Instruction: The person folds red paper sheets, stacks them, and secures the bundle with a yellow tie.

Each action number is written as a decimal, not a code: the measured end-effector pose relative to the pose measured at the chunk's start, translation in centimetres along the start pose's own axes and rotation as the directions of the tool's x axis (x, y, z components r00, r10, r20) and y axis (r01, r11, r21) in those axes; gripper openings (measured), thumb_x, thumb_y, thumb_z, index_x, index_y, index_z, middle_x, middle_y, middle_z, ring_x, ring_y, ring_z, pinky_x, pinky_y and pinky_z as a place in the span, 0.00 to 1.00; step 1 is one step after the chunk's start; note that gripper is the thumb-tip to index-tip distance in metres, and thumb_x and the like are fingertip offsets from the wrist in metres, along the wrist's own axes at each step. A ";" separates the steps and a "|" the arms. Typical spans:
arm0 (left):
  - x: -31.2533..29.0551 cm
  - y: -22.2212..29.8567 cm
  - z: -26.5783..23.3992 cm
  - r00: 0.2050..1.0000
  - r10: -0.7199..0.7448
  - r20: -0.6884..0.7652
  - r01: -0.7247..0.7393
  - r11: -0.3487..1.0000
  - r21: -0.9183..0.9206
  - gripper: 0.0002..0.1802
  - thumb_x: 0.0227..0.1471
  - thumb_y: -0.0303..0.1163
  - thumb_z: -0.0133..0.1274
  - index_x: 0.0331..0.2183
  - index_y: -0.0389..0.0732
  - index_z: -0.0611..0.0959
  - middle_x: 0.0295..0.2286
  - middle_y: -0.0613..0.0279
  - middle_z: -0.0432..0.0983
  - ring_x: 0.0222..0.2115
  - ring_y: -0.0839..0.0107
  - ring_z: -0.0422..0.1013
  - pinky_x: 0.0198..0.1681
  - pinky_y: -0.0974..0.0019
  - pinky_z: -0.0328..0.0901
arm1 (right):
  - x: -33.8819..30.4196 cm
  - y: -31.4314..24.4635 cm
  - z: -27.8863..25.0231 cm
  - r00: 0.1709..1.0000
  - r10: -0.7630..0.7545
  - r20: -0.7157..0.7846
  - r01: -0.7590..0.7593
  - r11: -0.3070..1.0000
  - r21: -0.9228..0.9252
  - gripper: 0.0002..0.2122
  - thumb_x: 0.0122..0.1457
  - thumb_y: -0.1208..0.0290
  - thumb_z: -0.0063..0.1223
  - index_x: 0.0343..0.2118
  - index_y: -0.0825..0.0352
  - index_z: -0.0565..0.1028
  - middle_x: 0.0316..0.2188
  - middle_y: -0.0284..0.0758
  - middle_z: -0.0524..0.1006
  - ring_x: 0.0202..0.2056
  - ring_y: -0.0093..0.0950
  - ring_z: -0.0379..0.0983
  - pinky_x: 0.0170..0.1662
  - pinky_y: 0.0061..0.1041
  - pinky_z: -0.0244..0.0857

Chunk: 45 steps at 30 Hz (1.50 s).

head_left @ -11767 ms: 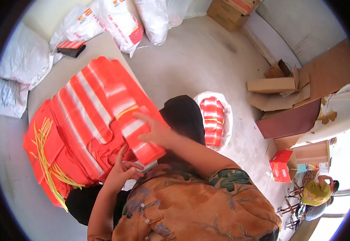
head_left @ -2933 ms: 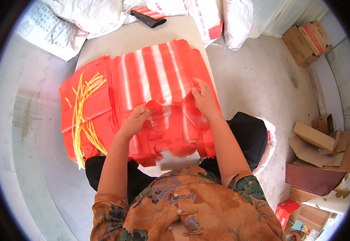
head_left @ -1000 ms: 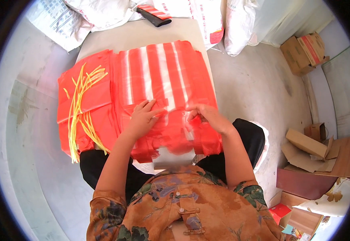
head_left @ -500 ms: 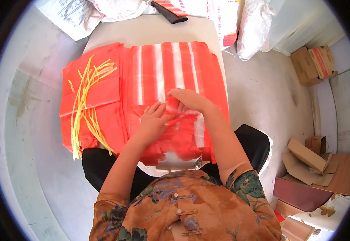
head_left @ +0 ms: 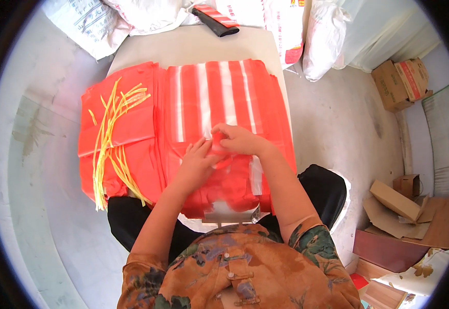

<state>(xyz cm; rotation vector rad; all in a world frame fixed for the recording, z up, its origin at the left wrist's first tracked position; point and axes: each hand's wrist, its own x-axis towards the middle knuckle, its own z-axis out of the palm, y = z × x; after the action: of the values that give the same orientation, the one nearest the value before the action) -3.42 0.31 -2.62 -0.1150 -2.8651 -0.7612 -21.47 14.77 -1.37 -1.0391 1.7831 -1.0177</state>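
Observation:
A thick stack of red plastic bags with white stripes (head_left: 214, 98) lies on the table in front of me. My left hand (head_left: 197, 164) rests flat on the near part of the stack, its fingers stretched forward. Close to its fingertips, my right hand (head_left: 239, 140) is closed, with bent fingers and thumb on the thin red plastic of a bag. The exact grip is partly hidden by the fingers. Below the hands, the near end of the bags is crumpled and partly see-through. On the left, yellow strips (head_left: 112, 118) lie loose over a folded pile of red plastic bags (head_left: 142, 121).
The pale tabletop (head_left: 183, 46) shows beyond the stack. A black and red striped roll (head_left: 217, 21) lies at its far edge, by white sacks (head_left: 152, 15). Cardboard boxes (head_left: 395, 85) stand at the far right; an opened carton (head_left: 397, 211) sits nearer. My knees flank the table's near end.
My right hand has come slightly nearer to me, and the red plastic bunched under it now looks flatter. The left hand stays on the stack. The whole view has shifted a little.

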 end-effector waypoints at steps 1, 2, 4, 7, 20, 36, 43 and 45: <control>-0.1 0.0 -0.1 1.000 -0.009 -0.010 0.008 1.000 -0.019 0.22 0.46 0.23 0.58 0.45 0.51 0.87 0.60 0.44 0.66 0.62 0.43 0.62 0.62 0.42 0.58 | 0.0 -0.1 0.4 0.999 -0.031 -0.035 0.028 0.997 -0.077 0.22 0.60 0.75 0.49 0.59 0.66 0.70 0.43 0.43 0.78 0.47 0.37 0.75 0.50 0.34 0.69; -0.2 0.0 -0.1 1.000 -0.006 -0.011 0.006 1.000 -0.014 0.22 0.46 0.23 0.58 0.45 0.51 0.87 0.60 0.44 0.66 0.62 0.43 0.62 0.62 0.42 0.58 | 0.1 -0.2 0.7 0.996 -0.064 -0.068 0.053 0.987 -0.154 0.21 0.61 0.74 0.49 0.59 0.65 0.71 0.45 0.44 0.77 0.50 0.40 0.74 0.52 0.35 0.68; -0.5 0.3 0.0 0.991 -0.074 -0.110 0.055 0.984 -0.168 0.23 0.43 0.20 0.61 0.44 0.47 0.87 0.62 0.41 0.61 0.62 0.42 0.60 0.64 0.47 0.57 | 0.1 -0.5 1.3 0.995 -0.060 -0.079 0.044 0.981 -0.190 0.21 0.60 0.75 0.50 0.58 0.65 0.72 0.45 0.42 0.76 0.49 0.38 0.74 0.50 0.34 0.69; -0.5 0.7 -0.2 0.988 -0.066 -0.140 0.039 0.982 -0.185 0.23 0.43 0.19 0.61 0.44 0.46 0.87 0.62 0.41 0.62 0.61 0.43 0.62 0.63 0.52 0.60 | -0.1 -1.0 2.0 0.992 -0.068 -0.105 0.032 0.950 -0.311 0.21 0.59 0.75 0.51 0.58 0.65 0.74 0.48 0.40 0.75 0.47 0.36 0.75 0.49 0.34 0.71; 2.2 0.2 0.3 0.965 -0.099 -0.244 0.041 0.972 -0.233 0.04 0.50 0.23 0.59 0.32 0.36 0.82 0.31 0.53 0.77 0.36 0.54 0.74 0.41 0.55 0.68 | -0.5 1.4 2.8 0.943 -0.080 -0.323 0.125 0.985 0.120 0.21 0.66 0.79 0.43 0.63 0.64 0.69 0.41 0.36 0.81 0.37 0.25 0.76 0.41 0.25 0.71; 3.8 -0.7 1.3 0.858 -0.473 -0.200 0.404 0.863 -0.303 0.09 0.49 0.28 0.61 0.33 0.37 0.80 0.33 0.53 0.78 0.34 0.53 0.75 0.37 0.55 0.69 | -4.1 1.0 3.4 0.795 -0.533 -0.290 0.354 0.796 -0.490 0.18 0.49 0.80 0.60 0.46 0.67 0.79 0.45 0.37 0.80 0.50 0.38 0.74 0.54 0.35 0.70; 2.3 -0.9 0.5 0.963 -0.064 -0.262 0.070 0.997 0.017 0.18 0.46 0.27 0.63 0.42 0.41 0.84 0.38 0.58 0.79 0.41 0.56 0.75 0.45 0.56 0.71 | -2.8 1.0 2.4 0.899 -0.372 -0.231 0.220 0.841 -0.495 0.16 0.53 0.78 0.58 0.47 0.66 0.78 0.44 0.40 0.80 0.48 0.41 0.74 0.52 0.39 0.70; 2.4 0.1 -0.6 0.965 -0.029 -0.261 0.055 0.994 0.092 0.17 0.45 0.26 0.63 0.41 0.41 0.85 0.39 0.59 0.79 0.42 0.56 0.74 0.46 0.57 0.71 | -2.6 0.6 1.9 0.943 -0.248 -0.221 0.115 0.867 -0.485 0.15 0.54 0.76 0.57 0.47 0.65 0.78 0.43 0.41 0.80 0.47 0.42 0.74 0.51 0.39 0.70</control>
<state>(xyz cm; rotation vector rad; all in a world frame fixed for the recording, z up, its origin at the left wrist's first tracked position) -5.64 0.21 -1.60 0.0554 -2.6553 -0.5918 -19.04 16.91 -1.89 -1.4417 2.2673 -0.8955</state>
